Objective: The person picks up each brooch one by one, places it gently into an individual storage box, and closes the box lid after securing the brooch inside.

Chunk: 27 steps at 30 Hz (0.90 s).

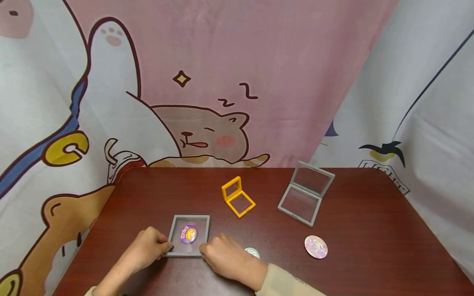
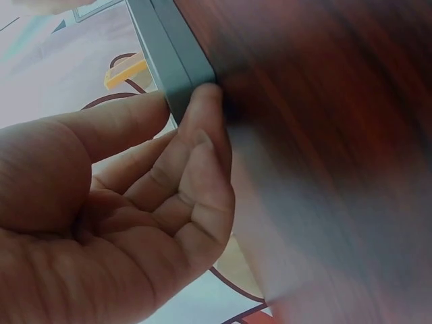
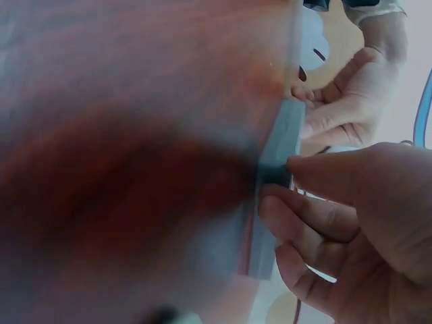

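Observation:
A closed grey square display frame point(image 1: 191, 216) with clear panels lies near the front of the table, left of the middle. Inside it shows a round purple badge point(image 1: 189, 234) with a yellow figure. My left hand point(image 1: 147, 248) pinches the frame's near left corner between thumb and fingers, as the left wrist view shows at the grey rim point(image 2: 169, 54). At the near right corner, my right hand point(image 1: 226, 255) pinches the rim with thumb and index finger. A pale green round badge point(image 1: 252, 252) is partly hidden behind the right hand.
Behind the frame stands a small yellow display frame point(image 1: 240, 205), its lid raised. A larger grey frame point(image 1: 300, 203) stands open at the back right. A pink patterned round badge point(image 1: 316, 247) lies to the right. A printed curtain point(image 1: 296, 82) hangs behind the table.

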{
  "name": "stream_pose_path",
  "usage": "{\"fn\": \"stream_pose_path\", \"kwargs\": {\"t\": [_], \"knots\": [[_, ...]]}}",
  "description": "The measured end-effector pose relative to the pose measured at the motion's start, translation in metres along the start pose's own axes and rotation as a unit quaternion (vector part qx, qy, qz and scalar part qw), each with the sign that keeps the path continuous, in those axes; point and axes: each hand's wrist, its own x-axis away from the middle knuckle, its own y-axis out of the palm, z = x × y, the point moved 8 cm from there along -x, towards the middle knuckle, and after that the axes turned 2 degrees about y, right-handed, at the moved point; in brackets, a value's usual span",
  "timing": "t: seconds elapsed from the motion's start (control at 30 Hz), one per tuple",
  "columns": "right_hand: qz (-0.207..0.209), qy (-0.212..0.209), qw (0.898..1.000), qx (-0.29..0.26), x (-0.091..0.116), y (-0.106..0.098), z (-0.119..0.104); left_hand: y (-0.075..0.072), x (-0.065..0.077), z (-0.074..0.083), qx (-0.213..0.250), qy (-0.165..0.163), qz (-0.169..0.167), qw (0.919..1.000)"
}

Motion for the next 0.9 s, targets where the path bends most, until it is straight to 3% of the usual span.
{"fn": "stream_pose_path", "kwargs": {"t": [0.3,0.53,0.9], "knots": [[-0.015,0.063,0.997,-0.034,0.018,-0.019,0.034,0.0,-0.001,0.0,0.002,-0.011,-0.004,0.9999],[-0.05,0.105,0.992,-0.052,0.043,-0.021,0.059,0.0,-0.001,0.0,-0.003,-0.022,-0.004,0.9998],[-0.077,0.1,0.992,-0.025,0.075,-0.018,0.069,-0.001,-0.002,0.0,-0.016,-0.035,-0.002,0.9993]]}}
